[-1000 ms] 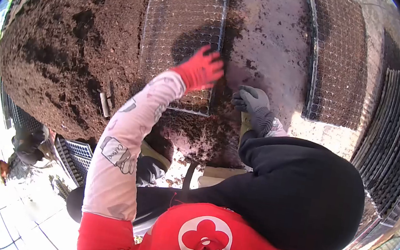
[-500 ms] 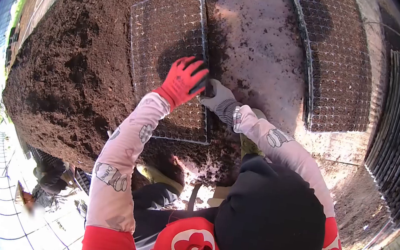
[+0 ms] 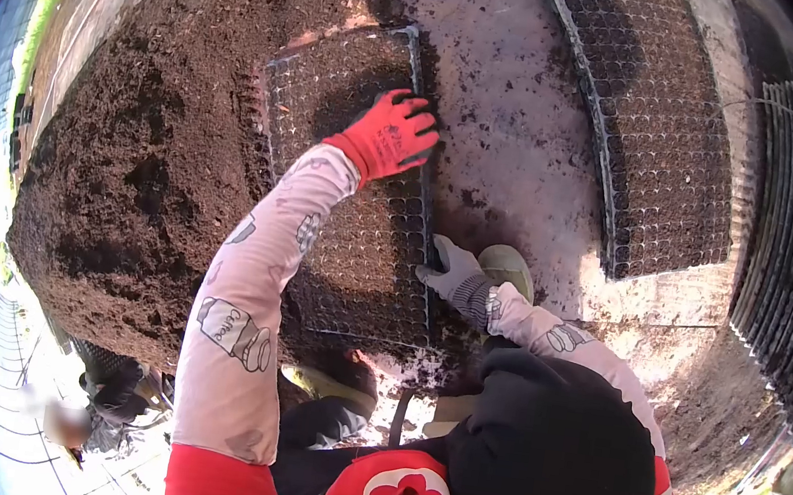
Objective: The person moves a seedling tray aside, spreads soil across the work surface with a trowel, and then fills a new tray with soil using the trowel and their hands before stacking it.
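A black seedling tray (image 3: 362,283) with many small cells lies in front of me, most cells filled with dark soil. Along its right side some cells show deeper hollows. My left hand (image 3: 394,135), in a red glove with dark fingertips, is over the upper right part of this tray, palm down with fingers apart. At the tray's right edge, lower down, my right hand (image 3: 456,271) in a grey glove has thumb and fingers at the rim. Its fingertips are partly hidden.
A large heap of dark soil (image 3: 122,201) borders the tray on the left. Another filled seedling tray (image 3: 667,133) lies to the right, beside a stack of black trays (image 3: 786,239). Loose soil is scattered on the pale surface (image 3: 517,133). A boot (image 3: 507,267) shows near my right hand.
The tray has shifted toward my body, with my right hand moving along at its edge. My left hand has moved up and right, farther along the tray, and its fingers are more spread.
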Demonstrator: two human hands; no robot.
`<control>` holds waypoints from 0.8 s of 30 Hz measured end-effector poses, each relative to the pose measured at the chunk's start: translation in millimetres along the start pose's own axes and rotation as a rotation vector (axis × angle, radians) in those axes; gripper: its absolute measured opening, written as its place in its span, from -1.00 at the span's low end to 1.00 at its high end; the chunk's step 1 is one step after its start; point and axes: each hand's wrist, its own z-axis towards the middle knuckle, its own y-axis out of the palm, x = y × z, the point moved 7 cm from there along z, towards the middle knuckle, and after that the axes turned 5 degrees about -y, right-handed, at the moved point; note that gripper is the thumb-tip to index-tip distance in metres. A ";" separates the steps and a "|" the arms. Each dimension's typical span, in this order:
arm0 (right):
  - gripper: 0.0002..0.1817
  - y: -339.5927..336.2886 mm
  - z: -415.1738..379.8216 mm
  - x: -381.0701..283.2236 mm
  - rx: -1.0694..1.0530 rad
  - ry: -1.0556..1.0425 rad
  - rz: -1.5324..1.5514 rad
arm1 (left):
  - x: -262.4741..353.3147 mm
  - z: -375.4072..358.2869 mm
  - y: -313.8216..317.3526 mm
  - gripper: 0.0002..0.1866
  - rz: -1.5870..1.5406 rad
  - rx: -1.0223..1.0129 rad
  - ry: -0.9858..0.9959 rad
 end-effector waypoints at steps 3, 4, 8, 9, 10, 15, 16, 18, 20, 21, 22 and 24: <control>-0.29 -4.2 -4.5 -4.7 -0.031 0.028 -0.022 | -67.0 19.9 -10.0 -0.57 0.085 0.175 -0.167; -0.29 -4.8 -4.5 -3.3 -0.025 0.033 -0.021 | -94.2 21.7 -18.3 -0.57 0.151 0.243 -0.292; -0.30 -4.3 -5.9 -0.9 -0.038 0.035 -0.083 | -194.8 -3.7 -17.0 -0.62 0.052 0.169 -1.055; -0.30 -5.1 -6.4 -0.7 -0.022 0.016 -0.055 | -181.2 6.3 -29.4 -0.60 0.130 0.271 -0.914; -0.29 -4.6 -6.0 -1.1 -0.006 -0.007 -0.026 | -166.2 17.5 -28.9 -0.58 0.104 0.260 -0.840; -0.30 -2.6 -8.1 4.3 -0.028 0.016 0.080 | -111.0 45.1 -2.6 -0.55 0.002 0.269 -0.582; -0.30 -4.5 -6.5 -0.6 -0.043 -0.001 0.067 | -119.9 39.4 0.7 -0.55 0.015 0.276 -0.604; -0.32 -2.9 -9.5 -1.5 -0.044 0.028 0.200 | -142.8 21.6 6.3 -0.59 -0.263 0.388 -0.760; -0.34 0.7 -8.6 -1.2 -0.065 0.024 0.208 | -157.6 -8.4 6.6 -0.62 -0.235 0.430 -0.761; -0.34 -3.1 -9.6 -10.9 -0.064 0.051 0.229 | -168.4 -27.6 10.2 -0.61 -0.133 0.394 -0.820; -0.35 -4.8 -10.1 -15.6 -0.063 0.079 0.249 | -180.0 -49.6 12.6 -0.60 -0.033 0.356 -0.878; -0.35 -2.1 -9.3 -11.7 -0.072 0.071 0.261 | -214.0 -105.6 25.5 -0.56 -0.001 0.241 -1.003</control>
